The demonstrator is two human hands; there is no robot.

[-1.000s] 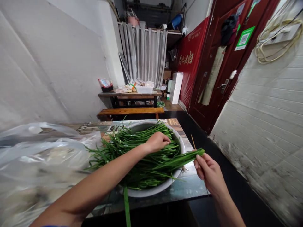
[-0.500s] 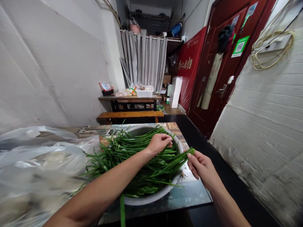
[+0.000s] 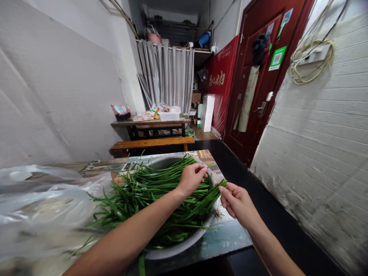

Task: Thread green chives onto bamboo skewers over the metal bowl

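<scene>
While the green chives [image 3: 161, 195] lie heaped in the big metal basin [image 3: 184, 245] on the near table [image 3: 227, 237], the right hand [image 3: 237, 201] pinches the cut ends of a small bunch of chives [image 3: 207, 199] at the basin's right rim, fingers closed tight around them, leaves trailing back across the pile. The left hand [image 3: 192, 177] sits over the far right side of the heap, fingers curled down and closed on the stalk ends there, just beside the right hand. A clear plastic bag [image 3: 43, 207] slumps on the table left of the basin, touching the leaf tips. Beyond, a wooden bench [image 3: 149, 143] and a cluttered far table [image 3: 149, 122] stand before a grey curtain [image 3: 166, 76], with a red door [image 3: 258, 76] on the right.
</scene>
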